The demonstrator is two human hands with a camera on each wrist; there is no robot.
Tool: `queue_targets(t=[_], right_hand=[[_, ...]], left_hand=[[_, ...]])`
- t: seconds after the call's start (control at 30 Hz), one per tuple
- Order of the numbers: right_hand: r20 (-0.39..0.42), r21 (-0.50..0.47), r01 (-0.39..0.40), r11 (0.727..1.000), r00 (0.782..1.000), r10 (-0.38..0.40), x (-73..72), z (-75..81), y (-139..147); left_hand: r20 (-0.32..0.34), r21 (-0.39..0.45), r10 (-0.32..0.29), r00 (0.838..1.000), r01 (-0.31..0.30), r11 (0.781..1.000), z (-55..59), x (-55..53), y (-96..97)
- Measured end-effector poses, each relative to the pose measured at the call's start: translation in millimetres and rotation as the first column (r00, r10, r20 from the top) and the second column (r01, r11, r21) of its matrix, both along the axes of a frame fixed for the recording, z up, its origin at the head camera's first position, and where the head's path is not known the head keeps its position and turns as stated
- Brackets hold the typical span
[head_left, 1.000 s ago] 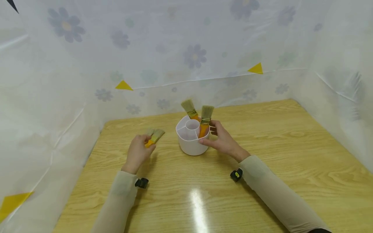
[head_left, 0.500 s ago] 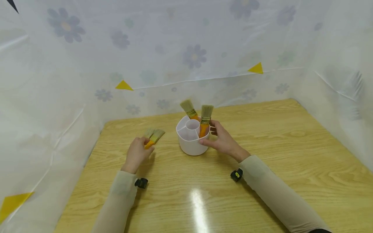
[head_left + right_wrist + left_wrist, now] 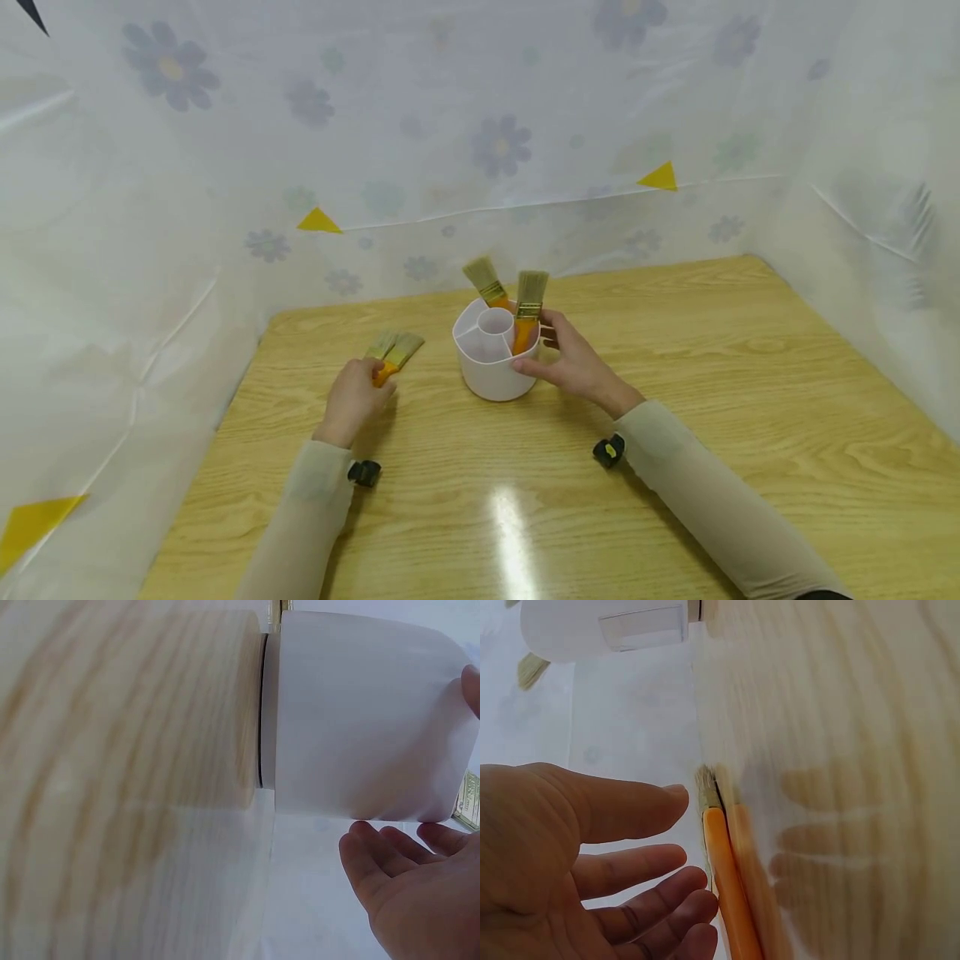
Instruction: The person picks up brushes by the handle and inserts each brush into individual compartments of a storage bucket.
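Note:
Two flat paintbrushes with orange handles, one overlapping the other, lie on the table at the left. My left hand is over their handles. In the left wrist view its thumb and fingers are spread apart, with the fingertips right beside an orange handle. A white divided round holder stands upright mid-table, with a small cup at its centre. My right hand grips its right side, thumb at the front and fingers behind. Two more paintbrushes, one at the right and one behind, stand in it bristles up.
The wood-grain table reaches back to a flower-patterned translucent sheet. Similar sheeting hangs along both sides. Yellow triangles mark the sheet. Each wrist carries a small black camera, such as the left one.
My left fingers have shifted slightly towards me, and the left brush's bristles have moved a little left, showing more beside the other brush. My right hand and the holder have stayed put.

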State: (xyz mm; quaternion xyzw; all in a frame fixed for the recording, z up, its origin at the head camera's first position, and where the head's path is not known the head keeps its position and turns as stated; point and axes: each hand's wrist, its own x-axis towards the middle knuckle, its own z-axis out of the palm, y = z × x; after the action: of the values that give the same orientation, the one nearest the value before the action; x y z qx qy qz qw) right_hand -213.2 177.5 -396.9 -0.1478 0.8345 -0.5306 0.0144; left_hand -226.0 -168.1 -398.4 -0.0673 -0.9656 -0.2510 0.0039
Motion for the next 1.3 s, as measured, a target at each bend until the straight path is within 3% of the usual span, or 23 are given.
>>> queue_targets(t=[0.47,0.7,0.87,1.03,1.3], right_hand=[[-0.042,-0.001,-0.002,1.0,0.999,0.002,-2.9,-2.4,0],[-0.055,0.014,-0.012,1.0,0.998,0.013,-3.9,-2.6,0],[-0.018,-0.004,-0.005,1.0,1.0,0.004,-1.7,-2.3,0],[0.013,-0.015,-0.002,1.0,1.0,0.002,5.6,7.7,-2],[-0.012,-0.001,0.007,1.0,1.0,-0.007,-0.6,-3.1,-1]], left_hand=[[-0.016,-0.04,0.007,1.0,-0.008,0.999,-3.0,-0.7,-2.8],[0.018,-0.063,0.006,1.0,-0.005,0.998,-3.1,-1.7,-4.2],[0.04,-0.064,0.001,0.999,0.002,0.998,-2.8,-2.7,-5.0],[0.058,-0.069,-0.006,0.998,0.01,0.998,0.2,-1.3,-4.7],[0.102,-0.08,-0.004,0.995,0.012,0.997,-0.5,-1.1,-4.3]])
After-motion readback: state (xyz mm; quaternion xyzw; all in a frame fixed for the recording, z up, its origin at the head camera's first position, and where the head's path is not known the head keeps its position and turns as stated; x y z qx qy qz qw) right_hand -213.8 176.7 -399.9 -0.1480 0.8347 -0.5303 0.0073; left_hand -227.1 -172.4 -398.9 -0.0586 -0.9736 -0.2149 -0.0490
